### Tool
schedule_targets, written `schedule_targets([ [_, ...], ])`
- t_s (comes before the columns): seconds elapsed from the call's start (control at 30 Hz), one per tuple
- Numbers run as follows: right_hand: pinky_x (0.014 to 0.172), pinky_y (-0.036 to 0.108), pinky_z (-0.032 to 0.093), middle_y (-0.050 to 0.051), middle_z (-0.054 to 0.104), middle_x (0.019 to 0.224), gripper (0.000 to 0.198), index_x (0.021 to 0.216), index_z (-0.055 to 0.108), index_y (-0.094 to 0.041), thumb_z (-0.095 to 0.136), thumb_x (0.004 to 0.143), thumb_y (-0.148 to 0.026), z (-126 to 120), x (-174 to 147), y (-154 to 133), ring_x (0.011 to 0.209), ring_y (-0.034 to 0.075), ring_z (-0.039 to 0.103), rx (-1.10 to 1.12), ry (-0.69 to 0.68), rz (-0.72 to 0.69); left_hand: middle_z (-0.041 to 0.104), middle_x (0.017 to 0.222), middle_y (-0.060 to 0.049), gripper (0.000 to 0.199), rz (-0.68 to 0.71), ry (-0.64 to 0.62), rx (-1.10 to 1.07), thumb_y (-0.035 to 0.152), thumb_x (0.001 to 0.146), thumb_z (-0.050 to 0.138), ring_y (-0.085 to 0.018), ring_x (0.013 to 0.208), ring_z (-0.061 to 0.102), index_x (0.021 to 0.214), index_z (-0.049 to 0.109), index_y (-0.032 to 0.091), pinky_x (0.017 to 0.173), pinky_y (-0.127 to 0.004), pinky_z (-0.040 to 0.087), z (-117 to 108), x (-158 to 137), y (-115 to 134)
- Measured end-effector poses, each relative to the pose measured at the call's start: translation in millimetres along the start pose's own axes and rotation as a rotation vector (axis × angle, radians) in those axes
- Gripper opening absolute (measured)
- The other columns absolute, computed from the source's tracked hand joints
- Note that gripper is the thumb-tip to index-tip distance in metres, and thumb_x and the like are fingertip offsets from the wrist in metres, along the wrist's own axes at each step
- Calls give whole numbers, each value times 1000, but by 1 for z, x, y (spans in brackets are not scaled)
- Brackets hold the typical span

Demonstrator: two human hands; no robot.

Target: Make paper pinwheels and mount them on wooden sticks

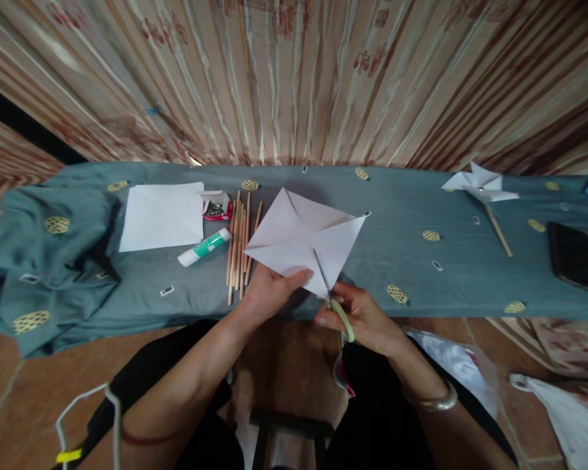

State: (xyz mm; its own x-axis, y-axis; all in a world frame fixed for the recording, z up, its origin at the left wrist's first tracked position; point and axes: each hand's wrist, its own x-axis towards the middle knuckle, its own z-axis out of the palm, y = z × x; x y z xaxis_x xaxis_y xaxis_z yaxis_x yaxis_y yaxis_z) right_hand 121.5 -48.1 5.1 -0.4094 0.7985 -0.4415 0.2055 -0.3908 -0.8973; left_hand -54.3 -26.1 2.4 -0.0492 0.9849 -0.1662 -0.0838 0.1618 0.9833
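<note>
A square sheet of white paper (306, 228) with slits running in from its corners is held up over the front of the cloth-covered bench. My left hand (272, 287) grips its lower left edge, thumb on top and fingers hidden underneath. In my right hand (360, 316) is a pair of scissors (342, 320) with pale green handles. Their blades lie along the slit at the paper's near corner. Just left of the paper lie several thin wooden sticks (236, 251).
Further left are a glue stick (204, 247), an open small red box (217, 205) of metal bits and white sheets (161, 215). To the right are a finished paper pinwheel (483, 186) on a stick and a dark phone (573, 256). A patterned curtain (294, 85) hangs behind the bench.
</note>
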Motion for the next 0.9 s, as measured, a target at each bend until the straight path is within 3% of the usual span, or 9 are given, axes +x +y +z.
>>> schedule_targets([
  [0.17, 49, 22, 37, -4, 58, 64, 48, 97, 65, -18, 81, 63, -47, -37, -18, 6, 54, 9, 50, -182, -95, 96, 73, 92, -9, 33, 6, 62, -97, 24, 56, 78, -22, 83, 68, 86, 64, 16, 84, -37, 56, 0, 8, 0],
  [0.23, 48, 23, 37, -4, 59, 62, 52, 102, 66, -17, 78, 65, -52, -58, -26, 10, 52, 12, 51, -317, -38, 133, 73, 94, -9, 37, -15, 59, -139, 24, 55, 78, -22, 84, 68, 88, 64, 15, 86, -38, 55, 1, 12, -4],
  [0.27, 48, 25, 39, -2, 62, 64, 53, 107, 65, -18, 75, 68, -53, -68, -28, 12, 53, 14, 55, -425, 45, 132, 73, 94, -9, 38, -28, 58, -162, 23, 54, 78, -22, 84, 68, 89, 65, 14, 86, -39, 55, 3, 14, -7],
  [0.4, 66, 34, 49, 10, 73, 85, 53, 119, 62, -15, 69, 78, -49, -93, -27, 14, 76, 27, 69, -1002, 664, 120, 74, 96, -8, 44, -81, 66, -236, 23, 50, 81, -22, 88, 69, 91, 66, 14, 89, -37, 53, 15, 16, -22],
  [0.47, 70, 36, 50, 15, 73, 89, 55, 124, 58, -11, 66, 82, -45, -97, -21, 14, 83, 31, 70, -1182, 793, 105, 74, 97, -8, 43, -141, 38, -243, 24, 50, 82, -22, 89, 69, 90, 68, 15, 86, -36, 54, 24, 15, -28],
  [0.57, 73, 37, 52, 19, 73, 90, 56, 129, 52, -6, 64, 86, -38, -101, -11, 12, 87, 32, 70, -1323, 825, 94, 75, 94, -7, 37, -256, -41, -257, 29, 51, 86, -22, 83, 70, 82, 70, 17, 77, -33, 55, 34, 10, -31],
  [0.73, 75, 37, 52, 22, 73, 95, 63, 141, 36, 1, 57, 91, -32, -114, -2, 13, 87, 33, 71, -1379, 832, 45, 75, 86, -8, 45, -388, -227, -359, 36, 50, 90, -19, 84, 72, 83, 71, 12, 81, -28, 56, 34, -9, -27],
  [0.83, 73, 37, 52, 22, 74, 94, 59, 139, 39, 1, 55, 92, -30, -120, 0, 16, 84, 32, 72, -1396, 846, 61, 75, 81, -7, 46, -462, -360, -241, 44, 60, 85, -17, 69, 71, 88, 69, 13, 62, -26, 55, 27, -26, -27],
  [0.9, 71, 37, 52, 22, 74, 91, 58, 137, 41, 1, 56, 92, -31, -122, 1, 18, 81, 32, 72, -1412, 868, 71, 70, 67, -4, 37, -377, -479, -64, 48, 73, 75, -13, 51, 64, 81, 68, 13, 49, -23, 49, 21, -35, -25],
])
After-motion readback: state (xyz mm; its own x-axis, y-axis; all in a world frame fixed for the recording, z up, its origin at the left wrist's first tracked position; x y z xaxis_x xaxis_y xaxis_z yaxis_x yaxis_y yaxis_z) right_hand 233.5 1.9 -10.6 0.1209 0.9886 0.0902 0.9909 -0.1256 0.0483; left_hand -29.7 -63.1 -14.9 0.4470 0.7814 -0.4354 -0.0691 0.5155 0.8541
